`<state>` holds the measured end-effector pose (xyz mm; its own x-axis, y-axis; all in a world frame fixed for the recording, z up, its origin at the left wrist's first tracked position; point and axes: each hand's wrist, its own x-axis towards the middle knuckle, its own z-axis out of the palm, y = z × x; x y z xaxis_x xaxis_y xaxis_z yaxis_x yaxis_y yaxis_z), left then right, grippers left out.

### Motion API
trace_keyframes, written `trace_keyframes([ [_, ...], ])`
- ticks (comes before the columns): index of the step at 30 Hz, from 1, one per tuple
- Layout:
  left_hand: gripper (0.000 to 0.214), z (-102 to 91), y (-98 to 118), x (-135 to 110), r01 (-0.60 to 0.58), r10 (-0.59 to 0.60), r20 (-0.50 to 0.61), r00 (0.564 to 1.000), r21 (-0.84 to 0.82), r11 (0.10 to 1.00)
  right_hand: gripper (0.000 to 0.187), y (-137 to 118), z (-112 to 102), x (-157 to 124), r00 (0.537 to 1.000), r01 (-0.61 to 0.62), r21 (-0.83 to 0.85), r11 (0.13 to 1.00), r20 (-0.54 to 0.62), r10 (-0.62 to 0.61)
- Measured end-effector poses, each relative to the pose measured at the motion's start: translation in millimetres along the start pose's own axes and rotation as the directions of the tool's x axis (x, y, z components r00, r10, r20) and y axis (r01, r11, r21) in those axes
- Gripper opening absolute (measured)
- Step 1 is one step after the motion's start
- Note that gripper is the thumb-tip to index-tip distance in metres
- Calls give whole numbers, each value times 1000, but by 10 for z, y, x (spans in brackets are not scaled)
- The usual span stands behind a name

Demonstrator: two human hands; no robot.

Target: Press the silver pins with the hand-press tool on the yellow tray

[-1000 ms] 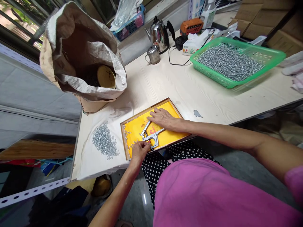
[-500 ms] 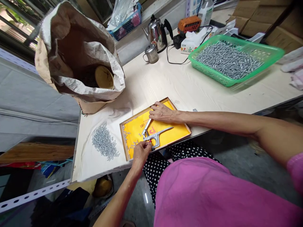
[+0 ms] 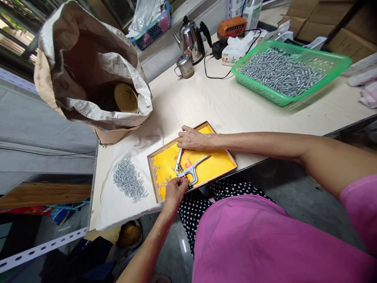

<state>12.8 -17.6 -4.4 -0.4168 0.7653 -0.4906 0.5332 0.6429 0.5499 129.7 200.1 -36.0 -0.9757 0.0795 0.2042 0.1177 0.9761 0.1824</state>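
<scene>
A grey metal hand tool like pliers (image 3: 193,171), with two spread handles, a spring and a red part at its head, stands in a shallow tray (image 3: 231,168) lined with yellow. Over the end of its upper handle, my right hand (image 3: 193,139) is closed. My left hand (image 3: 174,191) pinches at the tool's head by the tray's near edge; whatever is between the fingertips is too small to make out. Several small metal pins (image 3: 156,167) lie along the tray's left side. Left of the tray, a heap of similar pins (image 3: 129,179) rests on white cloth.
At the back left stands a large open sack (image 3: 97,114) with a yellow bowl (image 3: 126,97) inside. A green basket (image 3: 282,100) full of metal pins is at the right. Along the back are a metal cup (image 3: 185,67), a kettle (image 3: 191,41) and an orange battery (image 3: 232,27).
My right hand has shifted left with the tool's upper handle, and the handles stand slightly wider apart. My left hand stays at the tool's head. The whole view has shifted a little.
</scene>
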Motion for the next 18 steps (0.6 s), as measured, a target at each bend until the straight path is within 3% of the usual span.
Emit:
trace_keyframes([
  [5,32,2,-19,-1,-5,5,18,1000,-11,1000,19,27,-22,67,999,39,7,999,5,-39],
  [12,30,89,-86,0,50,-49,-57,997,0,999,19,-22,75,-4,1000,5,42,999,10,-5],
  [18,29,121,-111,29,42,-41,-60,997,21,999,17,70,16,-23,1000,27,34,999,3,-28],
])
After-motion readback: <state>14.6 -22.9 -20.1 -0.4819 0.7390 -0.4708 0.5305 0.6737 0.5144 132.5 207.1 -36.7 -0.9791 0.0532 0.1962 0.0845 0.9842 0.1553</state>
